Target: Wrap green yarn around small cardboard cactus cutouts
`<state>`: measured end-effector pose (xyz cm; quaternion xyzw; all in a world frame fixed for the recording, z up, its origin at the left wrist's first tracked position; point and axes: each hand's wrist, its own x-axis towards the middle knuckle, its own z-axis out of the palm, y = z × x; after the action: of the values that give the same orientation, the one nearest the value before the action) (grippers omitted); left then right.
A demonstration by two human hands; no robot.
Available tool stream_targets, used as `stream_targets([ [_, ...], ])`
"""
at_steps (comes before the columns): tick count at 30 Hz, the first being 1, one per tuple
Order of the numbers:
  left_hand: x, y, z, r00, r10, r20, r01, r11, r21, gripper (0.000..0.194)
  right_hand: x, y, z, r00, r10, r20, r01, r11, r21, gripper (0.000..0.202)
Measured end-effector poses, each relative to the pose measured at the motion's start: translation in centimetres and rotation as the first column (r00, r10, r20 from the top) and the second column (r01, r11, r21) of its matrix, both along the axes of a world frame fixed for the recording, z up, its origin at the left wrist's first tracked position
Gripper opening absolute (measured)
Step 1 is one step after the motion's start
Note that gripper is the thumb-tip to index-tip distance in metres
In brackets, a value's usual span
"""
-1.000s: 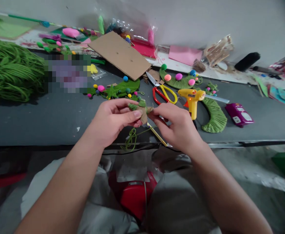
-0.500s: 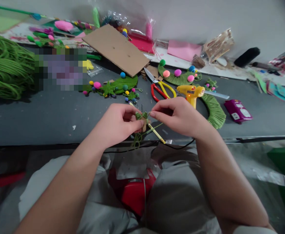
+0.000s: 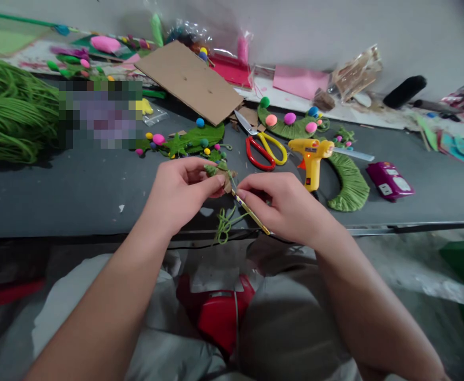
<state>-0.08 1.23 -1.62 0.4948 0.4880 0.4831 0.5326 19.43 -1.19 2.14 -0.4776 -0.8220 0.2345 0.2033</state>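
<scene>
My left hand (image 3: 182, 193) is closed on a small cardboard shape (image 3: 227, 182) partly wrapped in green yarn; its full outline is hidden by the fingers. Just to the right, the thumb and forefinger of my right hand (image 3: 281, 203) pinch the green yarn (image 3: 233, 181) that runs from the shape. A loose tangle of the same yarn (image 3: 224, 225) dangles below, at the table's front edge. Under the hands lies a pale yellow pencil (image 3: 257, 218), which my right fingertips are close to; whether they touch it I cannot tell.
Red-and-yellow-handled scissors (image 3: 260, 151), a yellow glue gun (image 3: 311, 159), a green wrapped ring (image 3: 351, 182) and a purple packet (image 3: 390, 181) lie beyond my right hand. Pompom-trimmed green pieces (image 3: 194, 140) and a cardboard sheet (image 3: 192, 79) sit farther back. Green yarn is heaped (image 3: 13, 111) at left.
My right hand has pulled down and slightly left with the yarn, toward the pencil. My left hand has shifted a little left and up, turning the wrapped cardboard shape.
</scene>
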Motion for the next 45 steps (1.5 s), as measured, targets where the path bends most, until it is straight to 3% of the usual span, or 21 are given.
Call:
stream_targets([
  [4, -0.1, 0.0, 0.2, 0.991, -0.005, 0.132, 0.008, 1.000, -0.023, 0.013, -0.2, 0.0, -0.3, 0.999, 0.003, -0.034, -0.004, 1.000, -0.010, 0.021],
  [11, -0.9, -0.2, 0.6, 0.982, -0.096, 0.165, 0.108, 0.992, -0.062, 0.015, 0.6, 1.3, -1.1, 0.989, 0.011, -0.145, -0.028, 0.993, -0.111, 0.022],
  [16, -1.3, -0.5, 0.8, 0.957, -0.290, -0.011, 0.288, 0.954, -0.086, 0.018, 1.8, 3.1, -1.8, 0.982, 0.063, -0.176, -0.099, 0.974, -0.205, 0.024],
  [20, -1.1, -0.7, 0.4, 0.902, -0.390, -0.183, 0.383, 0.921, -0.073, 0.013, 1.9, 3.6, -1.5, 0.988, 0.052, -0.144, -0.072, 0.988, -0.139, 0.023],
  [26, -0.7, -0.7, -0.3, 0.915, -0.270, -0.301, 0.275, 0.961, -0.026, 0.011, 0.6, 1.5, -0.2, 0.991, -0.030, -0.132, 0.026, 0.999, -0.026, 0.016],
  [32, -0.3, -0.3, 0.0, 0.985, -0.087, -0.148, 0.095, 0.994, 0.046, 0.015, -0.3, -0.1, -0.1, 0.987, -0.060, -0.149, 0.058, 0.998, -0.020, 0.017],
  [36, -0.4, -0.2, 0.2, 0.999, -0.025, -0.022, 0.026, 0.998, 0.050, 0.017, -0.5, -0.3, -0.3, 0.990, -0.049, -0.132, 0.045, 0.998, -0.033, 0.017],
  [41, -0.8, -0.4, 0.7, 0.987, -0.078, 0.138, 0.077, 0.997, 0.012, 0.016, -0.3, 0.0, -0.5, 0.990, -0.027, -0.142, 0.025, 1.000, -0.015, 0.019],
  [45, -1.4, -0.4, 1.0, 0.975, -0.161, 0.153, 0.170, 0.984, -0.045, 0.021, 0.1, 0.9, -1.3, 0.988, -0.001, -0.157, -0.012, 0.997, -0.079, 0.020],
])
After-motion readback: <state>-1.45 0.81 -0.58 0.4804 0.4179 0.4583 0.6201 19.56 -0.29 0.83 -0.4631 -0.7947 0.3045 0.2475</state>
